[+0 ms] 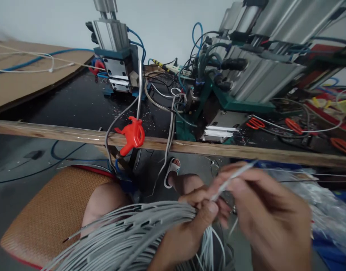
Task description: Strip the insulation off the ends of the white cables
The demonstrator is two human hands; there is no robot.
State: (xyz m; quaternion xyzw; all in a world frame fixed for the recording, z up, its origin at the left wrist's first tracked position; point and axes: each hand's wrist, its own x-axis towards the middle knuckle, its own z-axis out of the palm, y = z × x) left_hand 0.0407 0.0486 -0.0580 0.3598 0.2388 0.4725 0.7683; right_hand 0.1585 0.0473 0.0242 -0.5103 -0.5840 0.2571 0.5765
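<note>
A thick bundle of thin grey cables (pixel 133 229) lies across my lap and fans out toward the lower left, some ends showing dark tips. My left hand (pixel 186 233) is closed around the bundle near its right end, thumb on top. Above it, my right hand (pixel 269 210) pinches a single grey cable (pixel 235 177) between thumb and fingers. That cable slants up to the right from the left hand's grip, and its tip is blurred. More loose strands hang below the left hand.
A wooden table edge (pixel 189 146) runs across in front. On the black tabletop stand a pneumatic press (pixel 113 56) and a larger press (pixel 232 94) with hoses. An orange clamp (pixel 133 135) on a metal rod juts over the edge. A woven seat (pixel 57 207) is at left, plastic bags (pixel 316 210) at right.
</note>
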